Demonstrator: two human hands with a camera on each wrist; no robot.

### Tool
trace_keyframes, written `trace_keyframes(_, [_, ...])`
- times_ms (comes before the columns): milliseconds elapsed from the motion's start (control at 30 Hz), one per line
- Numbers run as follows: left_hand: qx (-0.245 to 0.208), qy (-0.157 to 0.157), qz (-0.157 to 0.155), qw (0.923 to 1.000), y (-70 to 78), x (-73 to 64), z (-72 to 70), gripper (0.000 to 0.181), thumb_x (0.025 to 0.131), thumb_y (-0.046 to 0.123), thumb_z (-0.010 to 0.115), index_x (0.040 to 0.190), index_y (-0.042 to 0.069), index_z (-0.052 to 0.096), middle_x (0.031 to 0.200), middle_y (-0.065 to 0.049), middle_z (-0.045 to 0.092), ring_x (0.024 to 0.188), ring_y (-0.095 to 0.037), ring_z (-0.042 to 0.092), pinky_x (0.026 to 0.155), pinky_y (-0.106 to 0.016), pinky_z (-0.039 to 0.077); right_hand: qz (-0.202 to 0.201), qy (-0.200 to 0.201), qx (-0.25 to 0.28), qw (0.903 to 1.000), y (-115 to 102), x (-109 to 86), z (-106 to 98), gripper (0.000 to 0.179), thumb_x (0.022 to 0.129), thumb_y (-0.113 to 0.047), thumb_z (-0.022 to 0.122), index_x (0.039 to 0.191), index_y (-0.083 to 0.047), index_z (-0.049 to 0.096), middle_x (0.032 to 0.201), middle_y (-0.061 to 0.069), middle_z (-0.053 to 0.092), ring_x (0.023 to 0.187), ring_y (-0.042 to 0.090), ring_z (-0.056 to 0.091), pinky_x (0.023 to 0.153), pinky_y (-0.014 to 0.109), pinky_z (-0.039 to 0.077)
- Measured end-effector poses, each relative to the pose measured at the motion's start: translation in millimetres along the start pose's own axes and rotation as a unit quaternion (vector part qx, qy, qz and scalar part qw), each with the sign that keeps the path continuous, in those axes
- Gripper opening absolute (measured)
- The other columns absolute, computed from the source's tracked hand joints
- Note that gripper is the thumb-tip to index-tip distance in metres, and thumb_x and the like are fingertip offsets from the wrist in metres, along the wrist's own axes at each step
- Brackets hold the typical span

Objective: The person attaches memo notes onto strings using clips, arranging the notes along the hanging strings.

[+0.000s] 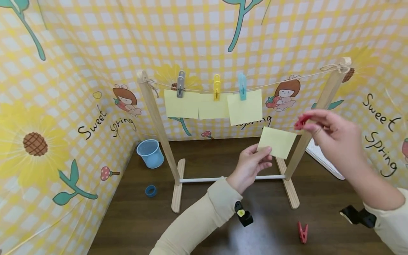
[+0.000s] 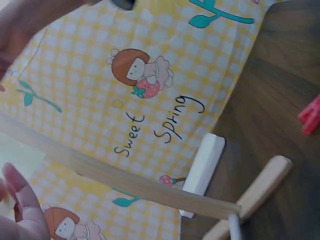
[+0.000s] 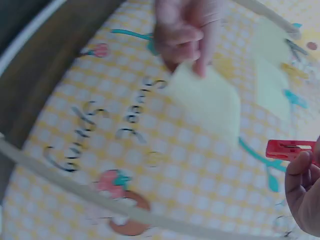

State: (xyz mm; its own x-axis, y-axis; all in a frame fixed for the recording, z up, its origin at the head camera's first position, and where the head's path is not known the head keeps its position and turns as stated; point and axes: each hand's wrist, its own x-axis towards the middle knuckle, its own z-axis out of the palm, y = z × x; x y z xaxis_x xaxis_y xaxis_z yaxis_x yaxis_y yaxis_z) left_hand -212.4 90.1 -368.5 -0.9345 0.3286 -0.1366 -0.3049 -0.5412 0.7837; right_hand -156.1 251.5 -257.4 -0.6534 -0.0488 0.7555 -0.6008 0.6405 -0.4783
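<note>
My left hand (image 1: 253, 163) pinches a pale yellow sticky note (image 1: 278, 142) by its lower left corner, in front of and below the string. A red clothespin (image 1: 301, 122) is held between the thumb and fingers of my right hand (image 1: 338, 132), near the right post; its red body also shows in the right wrist view (image 3: 290, 149). Three more notes hang side by side on the string (image 1: 280, 82), under a grey clothespin (image 1: 180, 84), a yellow clothespin (image 1: 217, 87) and a blue clothespin (image 1: 242, 87). The blue one clips the rightmost note (image 1: 245, 109).
The string spans two wooden posts (image 1: 156, 124) joined low by a white rod (image 1: 204, 180). On the dark table (image 1: 137, 226) are a blue bucket (image 1: 151, 154), a blue tape roll (image 1: 151, 191), a second red clothespin (image 1: 302, 232) and a white slab (image 1: 325, 159) at right.
</note>
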Motion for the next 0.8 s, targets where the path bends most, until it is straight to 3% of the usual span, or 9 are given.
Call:
trace_keyframes(67, [-0.019, -0.005, 0.02, 0.9996, 3.3, 5.6, 9.2, 0.008, 0.084, 0.0, 0.064, 0.083, 0.008, 0.065, 0.069, -0.002, 0.06, 0.056, -0.009, 0.056, 0.052, -0.02, 0.051, -0.008, 0.026, 0.037, 0.999, -8, 16.9, 1, 0.018, 0.08, 0.01, 0.065, 0.098, 0.006, 0.065, 0.085, -0.008, 0.068, 0.055, 0.001, 0.055, 0.042, 0.012, 0.036])
trace_keyframes(200, [-0.058, -0.008, 0.053, 0.9969, 10.1, 16.4, 22.9, 0.011, 0.086, 0.001, 0.063, 0.08, 0.01, 0.063, 0.066, 0.0, 0.058, 0.056, -0.006, 0.054, 0.051, -0.017, 0.049, -0.032, 0.065, 0.099, 0.9925, -19, 49.7, 6, 0.011, 0.082, 0.01, 0.063, 0.093, 0.012, 0.064, 0.082, 0.005, 0.07, 0.051, 0.005, 0.055, 0.037, 0.015, 0.033])
trace_keyframes(267, [-0.076, -0.006, 0.061, 0.9952, 12.3, 20.5, 29.0, 0.012, 0.087, 0.002, 0.063, 0.08, 0.011, 0.062, 0.064, 0.001, 0.057, 0.055, -0.005, 0.054, 0.051, -0.017, 0.049, -0.02, 0.077, 0.147, 0.986, -24, 63.8, 7, 0.009, 0.082, 0.009, 0.063, 0.09, 0.013, 0.064, 0.08, 0.009, 0.07, 0.047, 0.008, 0.054, 0.036, 0.016, 0.032])
trace_keyframes(467, [-0.117, -0.008, 0.088, 0.9893, 14.3, 28.0, 46.6, 0.016, 0.088, 0.002, 0.061, 0.077, 0.013, 0.06, 0.06, 0.003, 0.055, 0.053, -0.004, 0.053, 0.049, -0.016, 0.048, 0.053, 0.099, 0.216, 0.97, -31, 95.4, 11, 0.006, 0.081, -0.001, 0.067, 0.083, 0.005, 0.068, 0.074, 0.001, 0.069, 0.036, 0.01, 0.042, 0.035, 0.015, 0.033])
trace_keyframes(800, [-0.153, -0.013, 0.124, 0.9803, 21.5, 34.0, 63.0, 0.024, 0.089, 0.002, 0.059, 0.068, 0.014, 0.058, 0.056, 0.005, 0.054, 0.051, -0.003, 0.051, 0.048, -0.015, 0.047, 0.111, 0.046, 0.139, 0.9829, -24, 108.0, 16, 0.008, 0.084, -0.01, 0.065, 0.083, -0.002, 0.067, 0.069, -0.007, 0.067, 0.034, 0.009, 0.043, 0.035, 0.016, 0.034])
